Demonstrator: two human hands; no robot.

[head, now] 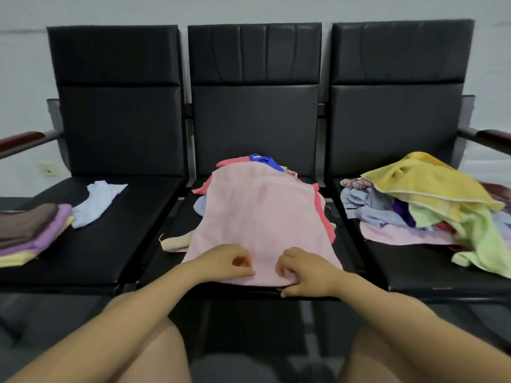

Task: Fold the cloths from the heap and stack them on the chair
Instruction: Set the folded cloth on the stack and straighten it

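Black padded seats, three in a row, are backed by a pale wall (pixel 249 9). On the near edge of the middle seat (pixel 177 225), the left hand (pixel 226 262) is seen with fingers curled inward, resting on the pink cloth (pixel 260 217); whether cloth is pinched under those fingers cannot be told. The right hand (pixel 304 275) is laid beside it, fingers bent onto the cloth's near hem and the thumb tucked below the seat's front edge, so the hem appears gripped. The two hands are near each other, not touching. The pink cloth is spread lengthwise over a low pile of other cloths, of which a red-pink edge (pixel 323 214), a blue piece (pixel 265 161) and a cream corner (pixel 174 243) are exposed. On the right seat (pixel 401 269) the heap (pixel 431 205) is noted, topped by a yellow towel (pixel 425 181) with a light green towel (pixel 481 239) trailing forward. On the left seat (pixel 110 244) a folded stack (pixel 30 230) of brown, purple and yellow cloths is recorded, with a crumpled white cloth (pixel 96 203) just beside it.
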